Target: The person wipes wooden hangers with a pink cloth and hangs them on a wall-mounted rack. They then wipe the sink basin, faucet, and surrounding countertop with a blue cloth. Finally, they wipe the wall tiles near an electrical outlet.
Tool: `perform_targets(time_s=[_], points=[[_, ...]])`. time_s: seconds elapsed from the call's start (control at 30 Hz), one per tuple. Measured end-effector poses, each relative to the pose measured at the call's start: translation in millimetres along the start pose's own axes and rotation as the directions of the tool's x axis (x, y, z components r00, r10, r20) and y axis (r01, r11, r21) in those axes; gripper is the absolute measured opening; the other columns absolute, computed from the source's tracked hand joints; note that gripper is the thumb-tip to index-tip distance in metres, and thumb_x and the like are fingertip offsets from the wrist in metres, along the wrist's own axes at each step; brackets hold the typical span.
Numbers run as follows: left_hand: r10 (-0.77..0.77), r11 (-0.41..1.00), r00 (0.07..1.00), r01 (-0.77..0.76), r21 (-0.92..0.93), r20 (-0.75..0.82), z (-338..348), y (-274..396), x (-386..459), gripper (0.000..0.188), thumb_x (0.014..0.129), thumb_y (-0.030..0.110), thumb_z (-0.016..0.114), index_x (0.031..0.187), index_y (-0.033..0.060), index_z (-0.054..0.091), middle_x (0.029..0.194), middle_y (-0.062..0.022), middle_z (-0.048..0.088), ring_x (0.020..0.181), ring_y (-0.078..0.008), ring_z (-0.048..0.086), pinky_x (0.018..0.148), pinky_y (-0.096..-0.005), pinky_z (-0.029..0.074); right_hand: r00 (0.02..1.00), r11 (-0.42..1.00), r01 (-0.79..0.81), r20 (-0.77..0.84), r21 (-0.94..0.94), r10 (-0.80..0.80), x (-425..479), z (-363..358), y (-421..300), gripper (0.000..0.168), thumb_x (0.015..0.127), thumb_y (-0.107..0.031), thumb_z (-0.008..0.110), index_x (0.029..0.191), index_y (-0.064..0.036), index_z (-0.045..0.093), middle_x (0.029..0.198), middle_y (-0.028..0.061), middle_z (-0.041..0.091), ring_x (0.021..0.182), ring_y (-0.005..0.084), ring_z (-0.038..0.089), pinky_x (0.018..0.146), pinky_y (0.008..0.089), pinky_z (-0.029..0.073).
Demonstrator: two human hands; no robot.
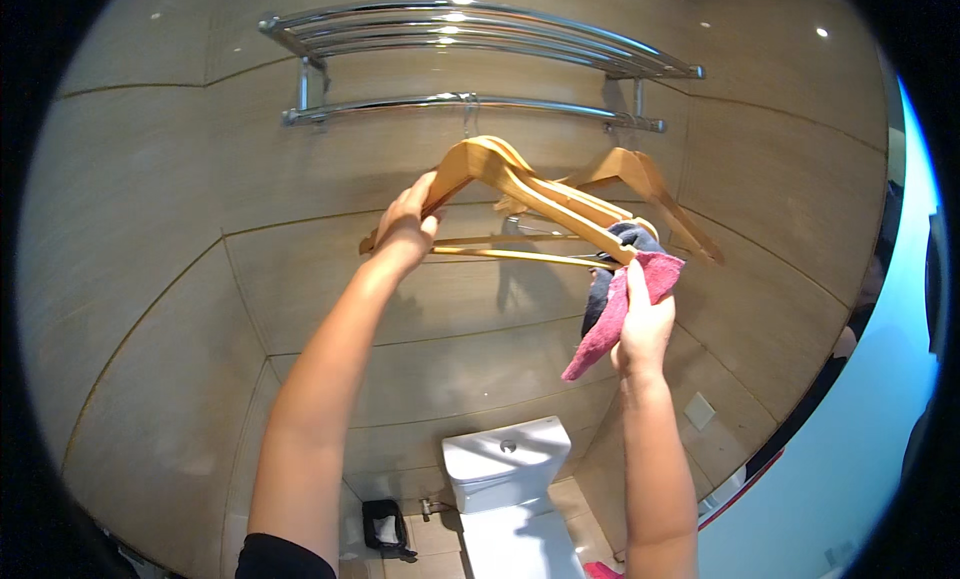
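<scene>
Several wooden clothes hangers (480, 159) hang close together from the chrome rail (390, 106) of a wall rack. My left hand (409, 222) grips the left shoulder of these hangers. At their right end, my right hand (646, 320) holds a pink cloth (606, 335) against the tip of the front hanger. A dark grey-blue cloth (598, 297) is bunched right behind the pink one, around the hanger ends. Another wooden hanger (652, 185) hangs apart, further right on the rail. My right palm and part of the fingers are hidden by the cloth.
Above the rail runs a chrome towel shelf (480, 27), fixed to the beige tiled wall (315, 279). Below stands a white toilet (506, 459) with its lid down. A black bin (384, 526) sits on the floor to its left. A pink item (600, 571) lies at the bottom edge.
</scene>
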State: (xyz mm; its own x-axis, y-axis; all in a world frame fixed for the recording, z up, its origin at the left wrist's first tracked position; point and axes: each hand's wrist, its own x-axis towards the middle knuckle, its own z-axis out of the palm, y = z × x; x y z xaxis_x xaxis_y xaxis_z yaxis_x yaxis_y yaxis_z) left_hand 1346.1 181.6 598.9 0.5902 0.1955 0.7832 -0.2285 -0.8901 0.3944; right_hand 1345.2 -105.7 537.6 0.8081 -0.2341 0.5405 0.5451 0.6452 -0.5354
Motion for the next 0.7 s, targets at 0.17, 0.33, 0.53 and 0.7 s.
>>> perform_targets(time_s=[0.17,0.33,0.53,0.7], points=[[0.108,0.979,0.993,-0.097,-0.181,0.047,26,-27,29,0.048,0.084,0.004,0.060,0.129,0.0076,0.043,0.116,-0.0171,0.059,0.112,-0.0303,0.054,0.095,-0.0371,0.041,0.995,0.996,0.032,-0.093,-0.089,-0.041,20,12,16,0.019,0.094,-0.012,0.055,0.108,0.001,0.055,0.095,0.0086,0.060,0.079,0.0173,0.061,0.071,0.0331,0.055],[0.017,0.986,0.988,0.009,-0.165,0.151,21,-6,10,0.059,0.083,0.016,0.064,0.136,0.0154,0.038,0.125,-0.0181,0.050,0.122,-0.0339,0.043,0.104,-0.0421,0.032,0.991,0.981,0.095,-0.074,-0.170,-0.109,11,-5,9,0.021,0.093,-0.015,0.055,0.108,0.000,0.054,0.096,0.0096,0.061,0.080,0.0193,0.063,0.072,0.0334,0.055],[0.004,1.000,0.999,-0.003,-0.008,0.042,25,-3,13,0.071,0.080,0.024,0.069,0.141,0.0255,0.033,0.130,-0.0121,0.039,0.126,-0.0323,0.032,0.107,-0.0447,0.024,0.986,0.968,0.084,-0.120,-0.238,-0.115,7,-6,19,0.023,0.093,-0.017,0.056,0.108,0.000,0.051,0.096,0.0074,0.059,0.083,0.0168,0.060,0.074,0.0334,0.054],[0.139,0.990,0.988,-0.140,-0.006,-0.073,41,2,11,0.087,0.076,0.024,0.072,0.147,0.0184,0.022,0.132,-0.0145,0.036,0.125,-0.0345,0.030,0.106,-0.0454,0.021,0.979,0.971,0.030,-0.188,-0.238,-0.076,-6,-12,11,0.021,0.093,-0.019,0.057,0.106,-0.003,0.051,0.093,0.0050,0.058,0.080,0.0152,0.059,0.073,0.0317,0.052]])
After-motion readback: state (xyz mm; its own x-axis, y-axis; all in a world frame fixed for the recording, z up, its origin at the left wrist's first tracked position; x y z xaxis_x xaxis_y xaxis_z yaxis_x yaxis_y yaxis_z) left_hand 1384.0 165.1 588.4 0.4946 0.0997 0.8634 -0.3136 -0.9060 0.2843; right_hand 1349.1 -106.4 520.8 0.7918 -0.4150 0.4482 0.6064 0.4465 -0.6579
